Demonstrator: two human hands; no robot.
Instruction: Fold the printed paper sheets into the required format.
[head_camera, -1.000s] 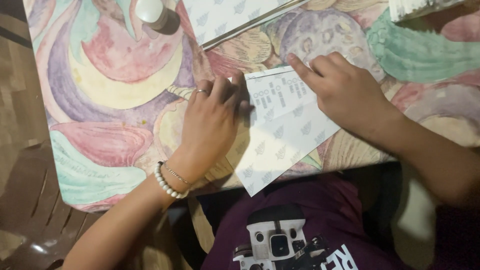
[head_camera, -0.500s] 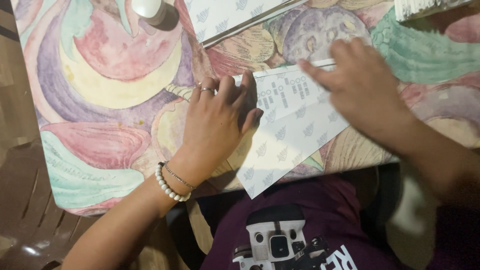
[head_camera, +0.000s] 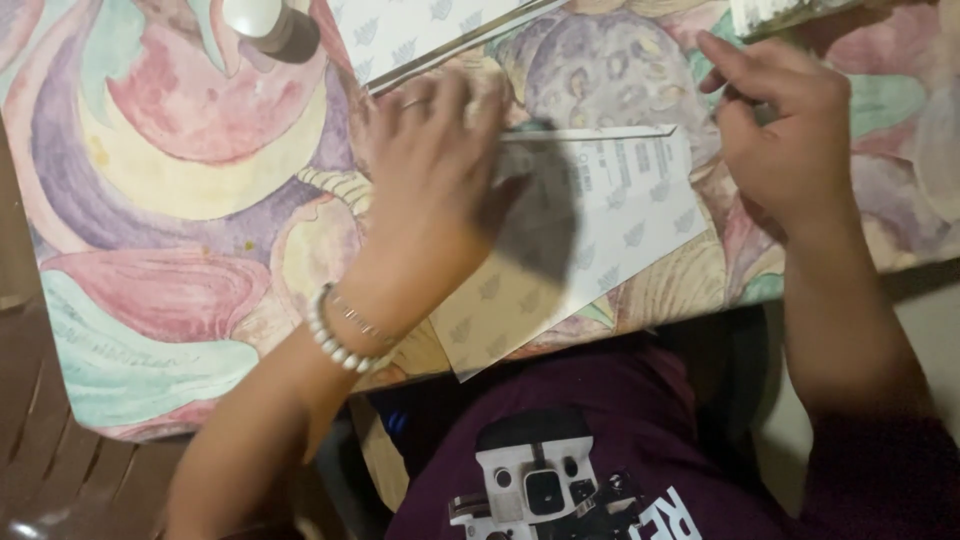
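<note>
The sheet of paper (head_camera: 600, 250) is lying on the painted table (head_camera: 180, 230), its near corner hanging over the table edge toward the person. The left hand (head_camera: 430, 190) is pressing flat, fingers spread, on the sheet's left part, along the folded top edge. The right hand (head_camera: 785, 140) is hovering just right of the sheet, fingers loosely curled; I cannot tell whether they are pinching anything. Beyond the sheet, a second sheet (head_camera: 420, 30) and a small round bottle (head_camera: 270, 25) are sitting. To crease cleanly, I judge the left palm should be pinning the paper while fingertips are running along the fold.
</note>
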